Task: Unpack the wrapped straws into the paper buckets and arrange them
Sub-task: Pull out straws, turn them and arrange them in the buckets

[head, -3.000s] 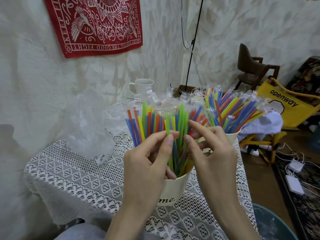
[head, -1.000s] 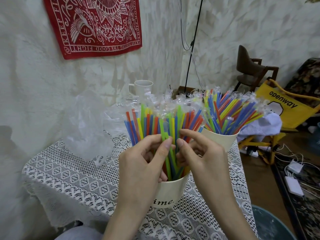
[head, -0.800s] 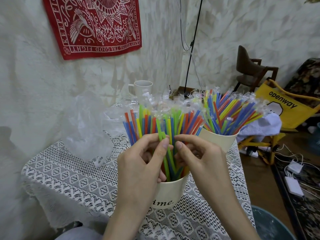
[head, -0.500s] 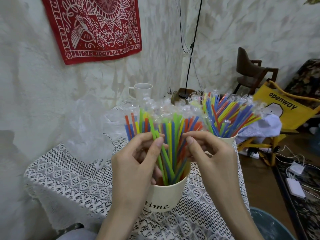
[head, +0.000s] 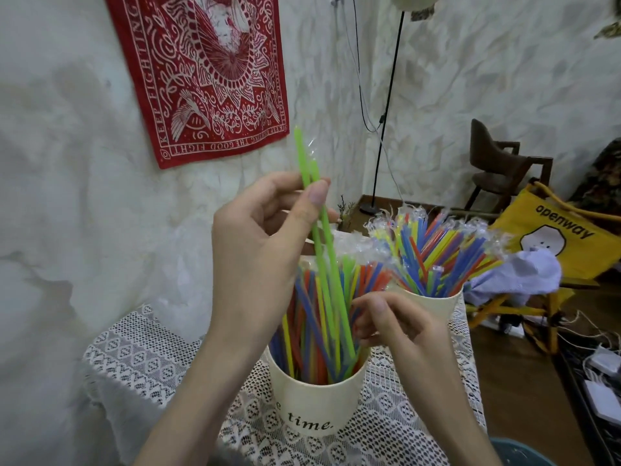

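Observation:
A cream paper bucket (head: 314,403) printed "time." stands on the lace-covered table (head: 141,351), packed with coloured wrapped straws (head: 304,317). My left hand (head: 265,243) is raised above it and pinches two green wrapped straws (head: 319,230), whose lower ends still reach into the bucket. My right hand (head: 389,319) sits lower at the bucket's right rim, fingertips pinched among the straws there. Behind to the right, a second paper bucket (head: 433,302) holds a fan of wrapped straws (head: 437,253).
A red patterned cloth (head: 208,72) hangs on the white wall. A floor lamp pole (head: 386,109) stands behind the table. On the right are a dark wooden chair (head: 494,163), a yellow "openway" chair (head: 564,237), and chargers with cables (head: 601,375) on the floor.
My left hand has risen, pulling two green straws up out of the near bucket's bundle. My right hand has dropped to the bucket's right rim. The view has moved closer.

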